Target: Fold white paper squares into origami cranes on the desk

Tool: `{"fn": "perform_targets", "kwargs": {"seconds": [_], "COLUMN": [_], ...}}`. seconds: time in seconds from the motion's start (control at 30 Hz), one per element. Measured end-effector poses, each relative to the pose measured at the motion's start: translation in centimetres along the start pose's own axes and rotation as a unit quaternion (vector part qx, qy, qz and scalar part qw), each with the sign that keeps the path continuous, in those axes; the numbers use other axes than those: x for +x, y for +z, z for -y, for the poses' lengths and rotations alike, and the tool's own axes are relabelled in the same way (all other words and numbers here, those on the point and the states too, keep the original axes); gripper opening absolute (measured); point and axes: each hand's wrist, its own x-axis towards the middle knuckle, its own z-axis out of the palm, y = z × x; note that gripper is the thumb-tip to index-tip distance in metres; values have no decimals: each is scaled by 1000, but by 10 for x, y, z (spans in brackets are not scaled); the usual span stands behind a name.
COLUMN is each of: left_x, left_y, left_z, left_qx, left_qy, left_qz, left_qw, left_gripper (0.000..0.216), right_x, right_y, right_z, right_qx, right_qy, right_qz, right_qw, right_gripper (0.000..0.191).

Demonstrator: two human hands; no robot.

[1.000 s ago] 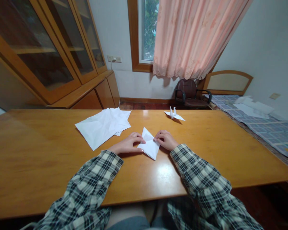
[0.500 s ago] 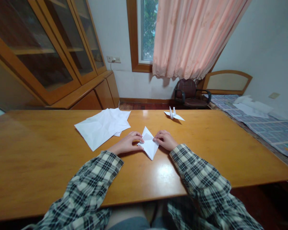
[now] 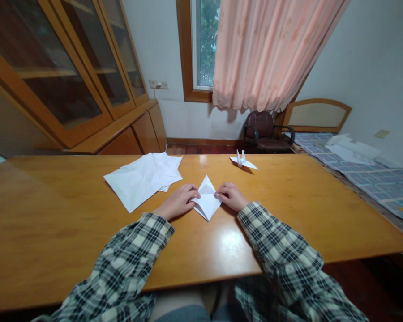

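A white folded paper (image 3: pixel 207 203), diamond-shaped with a crease across its middle, lies between my hands on the wooden table. My left hand (image 3: pixel 179 201) pinches its left corner, the thumb and fingers closed on the edge. At the right corner, my right hand (image 3: pixel 233 196) grips the paper between thumb and fingertips. One point of the diamond faces away from me and the other faces me. Beyond my right hand stands a finished paper crane (image 3: pixel 242 161) with its wings spread. Several loose white paper sheets (image 3: pixel 143 176) lie overlapping beyond my left hand.
The wooden table (image 3: pixel 278 223) runs wide across the view, its near edge close to my lap. Behind it are a glass-doored cabinet (image 3: pixel 87 85) at left and a dark red armchair (image 3: pixel 260 129). A bed (image 3: pixel 362 165) with a checked cover stands at right.
The folded paper has turned slightly, its near point shifting left and its far point right. My left hand's fingers have drawn closer together at the left corner; my right hand has barely moved.
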Motion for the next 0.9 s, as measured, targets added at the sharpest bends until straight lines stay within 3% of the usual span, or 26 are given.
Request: {"fn": "perform_targets", "kwargs": {"seconds": [0.3, 0.73, 0.9], "left_x": [3, 4, 5], "left_y": [1, -1, 2], "left_z": [2, 1, 1], "left_qx": [58, 74, 64], "left_qy": [12, -8, -29], "left_qz": [-29, -60, -76], "left_qw": [998, 995, 995], "left_gripper": [14, 10, 8], "right_x": [0, 1, 0], "right_y": [-1, -1, -4], "right_z": [0, -1, 1], "right_qx": [-10, 6, 25], "right_qy": [1, 6, 2], "right_qz": [4, -3, 6], "right_qw": [1000, 1000, 1000], "right_gripper": [23, 47, 40]}}
